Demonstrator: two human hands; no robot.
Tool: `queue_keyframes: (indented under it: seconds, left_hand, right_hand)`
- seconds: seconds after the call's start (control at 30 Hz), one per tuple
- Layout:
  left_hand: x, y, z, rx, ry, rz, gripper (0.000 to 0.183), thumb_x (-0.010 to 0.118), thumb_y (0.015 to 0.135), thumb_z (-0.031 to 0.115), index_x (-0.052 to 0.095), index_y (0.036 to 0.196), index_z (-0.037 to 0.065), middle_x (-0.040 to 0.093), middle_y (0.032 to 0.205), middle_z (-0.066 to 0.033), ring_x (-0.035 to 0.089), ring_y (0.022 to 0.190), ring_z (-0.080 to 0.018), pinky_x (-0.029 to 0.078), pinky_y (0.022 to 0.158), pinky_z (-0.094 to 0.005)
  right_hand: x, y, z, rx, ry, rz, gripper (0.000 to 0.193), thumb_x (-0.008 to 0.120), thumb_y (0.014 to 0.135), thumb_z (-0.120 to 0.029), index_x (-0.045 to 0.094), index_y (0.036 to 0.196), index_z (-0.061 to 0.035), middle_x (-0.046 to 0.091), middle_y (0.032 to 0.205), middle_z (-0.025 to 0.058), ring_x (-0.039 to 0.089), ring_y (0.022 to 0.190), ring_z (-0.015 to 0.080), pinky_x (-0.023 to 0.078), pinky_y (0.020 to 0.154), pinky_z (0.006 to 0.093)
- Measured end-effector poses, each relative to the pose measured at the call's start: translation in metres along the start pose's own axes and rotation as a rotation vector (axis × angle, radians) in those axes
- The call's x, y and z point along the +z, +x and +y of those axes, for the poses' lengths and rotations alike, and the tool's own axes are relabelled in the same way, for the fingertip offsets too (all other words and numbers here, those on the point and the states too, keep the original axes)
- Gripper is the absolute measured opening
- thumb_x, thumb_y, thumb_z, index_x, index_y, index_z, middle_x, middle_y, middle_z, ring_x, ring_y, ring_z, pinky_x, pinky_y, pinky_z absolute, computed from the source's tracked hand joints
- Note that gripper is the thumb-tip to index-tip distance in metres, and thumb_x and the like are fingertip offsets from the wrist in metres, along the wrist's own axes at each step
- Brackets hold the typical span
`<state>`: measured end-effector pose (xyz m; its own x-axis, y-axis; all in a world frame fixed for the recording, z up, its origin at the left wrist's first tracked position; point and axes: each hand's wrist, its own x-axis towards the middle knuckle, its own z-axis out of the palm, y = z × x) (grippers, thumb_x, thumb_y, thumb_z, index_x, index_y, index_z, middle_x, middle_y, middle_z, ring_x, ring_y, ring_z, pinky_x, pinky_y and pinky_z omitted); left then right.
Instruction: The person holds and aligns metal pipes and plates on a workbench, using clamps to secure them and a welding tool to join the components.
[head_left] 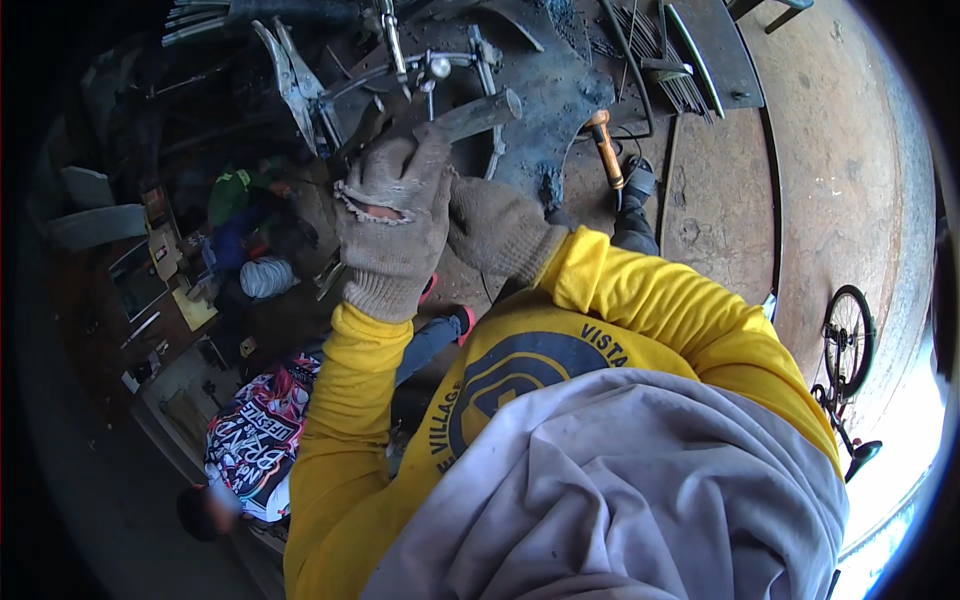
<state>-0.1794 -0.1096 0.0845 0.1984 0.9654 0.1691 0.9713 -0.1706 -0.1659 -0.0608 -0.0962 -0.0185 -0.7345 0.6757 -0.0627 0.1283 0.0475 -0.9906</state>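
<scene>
Both my hands wear worn grey knit gloves and come together at the near edge of a metalwork bench. My left hand [392, 205] is closed, its fingers curled against a short metal pipe [480, 117]; the glove is torn across the back. Close beside it, my right hand [500, 225] has its fingers hidden behind the left, so its grip does not show. Beyond the hands stands a metal rod frame [440, 68]. Locking pliers [290, 80] clamp at the frame's left side.
An orange-handled tool [605, 150] lies right of the bench, near a sandalled foot [640, 180]. Thin metal rods [665, 70] lie at the far right. One person [255, 430] is at lower left, another in green [235, 190] farther off. A bicycle [848, 345] stands right.
</scene>
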Motion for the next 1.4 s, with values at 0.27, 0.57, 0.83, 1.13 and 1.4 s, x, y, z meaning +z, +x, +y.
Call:
queue_keyframes:
  seconds: [0.27,0.57,0.83,1.13,1.4]
  left_hand:
    - [0.009,0.000,-0.033,0.416,0.245,0.012,0.038,0.065,0.087,0.019,0.067,0.125,0.020,0.062,0.125,-0.0059,0.060,0.080,-0.0228,0.051,0.068,-0.0412]
    - [0.008,-0.009,-0.036,0.539,0.644,0.196,0.021,0.053,0.101,0.020,0.069,0.106,0.007,0.066,0.085,-0.0153,0.060,0.067,-0.0286,0.047,0.057,-0.0420]
    - [0.001,-0.014,-0.061,0.795,0.902,0.348,0.035,0.047,0.101,0.018,0.064,0.127,0.004,0.061,0.078,-0.0208,0.061,0.068,-0.0348,0.048,0.054,-0.0465]
    - [0.012,-0.005,-0.067,0.851,0.733,0.334,0.037,0.051,0.099,0.019,0.064,0.130,0.005,0.060,0.074,-0.0146,0.061,0.067,-0.0323,0.047,0.050,-0.0454]
    - [0.021,0.003,-0.069,0.853,0.472,0.338,0.032,0.055,0.097,0.021,0.068,0.124,0.009,0.056,0.071,-0.0083,0.060,0.066,-0.0285,0.047,0.052,-0.0444]
  right_hand:
    - [0.004,-0.004,-0.001,-0.075,-0.001,0.083,0.035,0.057,0.098,-0.028,0.063,0.122,-0.0035,0.070,0.108,0.0273,0.066,0.103,0.0450,0.053,0.090,0.0506]
    - [0.004,-0.048,-0.006,0.154,0.075,0.283,0.035,0.063,0.098,-0.026,0.069,0.124,-0.0041,0.075,0.104,0.0125,0.072,0.088,0.0215,0.057,0.080,0.0334]
    - [0.037,-0.056,-0.007,0.218,0.156,0.390,0.039,0.069,0.097,-0.031,0.070,0.129,-0.0099,0.077,0.105,0.0091,0.068,0.073,0.0141,0.056,0.067,0.0291]
    - [0.048,-0.021,0.007,0.215,-0.381,0.294,0.034,0.063,0.099,-0.036,0.074,0.122,-0.0141,0.076,0.111,0.0110,0.073,0.092,0.0293,0.058,0.086,0.0400]
    - [0.047,-0.025,0.011,0.169,-0.430,0.291,0.029,0.062,0.097,-0.030,0.076,0.116,-0.0142,0.075,0.108,0.0125,0.072,0.095,0.0331,0.057,0.086,0.0430]
